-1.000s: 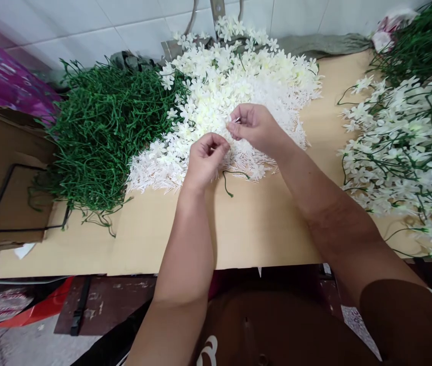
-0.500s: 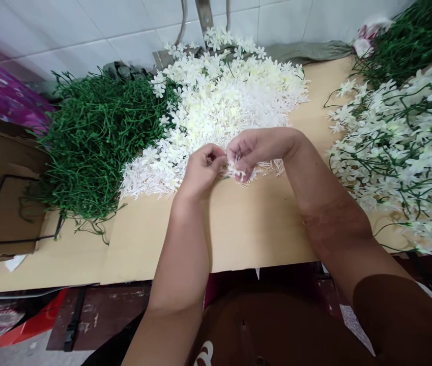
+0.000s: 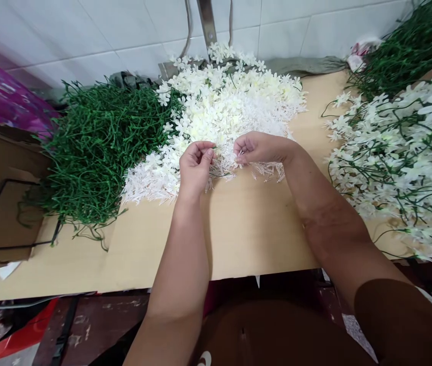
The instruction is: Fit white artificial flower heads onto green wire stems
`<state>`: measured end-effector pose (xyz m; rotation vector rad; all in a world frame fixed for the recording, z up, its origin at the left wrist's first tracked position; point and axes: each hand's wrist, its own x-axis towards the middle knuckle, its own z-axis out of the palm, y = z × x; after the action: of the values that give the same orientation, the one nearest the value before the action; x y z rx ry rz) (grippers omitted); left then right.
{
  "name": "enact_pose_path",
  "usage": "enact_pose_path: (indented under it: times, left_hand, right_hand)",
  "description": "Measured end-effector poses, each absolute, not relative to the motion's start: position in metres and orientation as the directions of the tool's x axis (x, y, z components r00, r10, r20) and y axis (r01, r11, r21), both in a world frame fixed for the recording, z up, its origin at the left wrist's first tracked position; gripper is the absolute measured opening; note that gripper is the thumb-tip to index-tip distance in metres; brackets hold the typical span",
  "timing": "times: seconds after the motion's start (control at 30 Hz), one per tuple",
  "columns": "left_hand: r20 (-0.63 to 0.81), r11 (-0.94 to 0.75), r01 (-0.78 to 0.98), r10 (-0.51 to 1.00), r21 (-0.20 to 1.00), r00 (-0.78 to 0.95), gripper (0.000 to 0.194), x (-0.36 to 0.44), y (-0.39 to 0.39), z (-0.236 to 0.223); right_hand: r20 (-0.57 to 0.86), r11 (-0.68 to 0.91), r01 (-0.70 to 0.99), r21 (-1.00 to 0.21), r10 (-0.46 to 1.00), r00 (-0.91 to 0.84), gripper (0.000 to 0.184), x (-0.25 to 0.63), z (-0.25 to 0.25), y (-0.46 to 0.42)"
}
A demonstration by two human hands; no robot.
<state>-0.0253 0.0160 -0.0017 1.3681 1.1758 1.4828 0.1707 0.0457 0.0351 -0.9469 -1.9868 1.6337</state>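
My left hand (image 3: 195,165) is closed in a pinch, thumb against forefinger, at the front of a heap of white artificial flowers (image 3: 219,112). A bit of green stem (image 3: 214,147) shows at its fingertips. Just to the right, my right hand (image 3: 257,147) is also pinched, holding a small white flower piece (image 3: 240,154), mostly covered by the fingers. A gap separates the two hands. Left of the flowers lies a big tangled pile of green plastic stems (image 3: 112,137).
On the right lies a pile of white flowers on green stems (image 3: 395,157), with more green stems (image 3: 402,51) behind it. A cardboard box (image 3: 2,203) with a black wire frame (image 3: 5,249) stands at the left. The tan tabletop (image 3: 246,229) runs along a tiled wall (image 3: 284,35).
My right hand came down beside my left at the near edge of the heap, then drew slightly away. The loose green stem on the tabletop is no longer seen there. The view has shifted slightly.
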Motion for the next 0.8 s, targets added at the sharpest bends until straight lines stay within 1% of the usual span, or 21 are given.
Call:
enact_pose_path:
  times: [0.13,0.23,0.33,0.47,0.57,0.8]
  left_hand:
    - [0.235,-0.233,0.027,0.969,0.972,-0.081,0.009,-0.021,0.013,0.001]
    - [0.2,-0.203,-0.023,0.977,0.979,-0.079,0.011,-0.018,0.013,0.002]
    - [0.141,-0.148,-0.079,0.986,0.986,-0.084,0.015,-0.015,0.013,0.003]
    - [0.089,-0.099,-0.11,0.992,0.989,-0.092,0.021,-0.011,0.013,0.005]
    - [0.085,-0.096,-0.127,0.992,0.987,-0.093,0.021,-0.01,0.013,0.006]
    - [0.099,-0.109,-0.15,0.993,0.983,-0.07,0.025,-0.012,0.012,0.006]
  right_hand:
    - [0.054,0.093,0.029,-0.995,0.771,-0.635,0.017,0.165,0.039,0.041]
    - [0.097,0.08,-0.056,-0.995,0.805,-0.586,0.018,0.157,0.035,0.041]
    - [0.094,0.049,-0.097,-0.994,0.839,-0.536,0.018,0.148,0.028,0.043]
    - [0.07,0.0,-0.135,-0.991,0.852,-0.519,0.019,0.142,0.022,0.043]
    - [0.041,-0.055,-0.173,-0.983,0.861,-0.507,0.021,0.141,0.02,0.043]
    - [0.018,-0.123,-0.233,-0.965,0.852,-0.523,0.035,0.144,0.02,0.042]
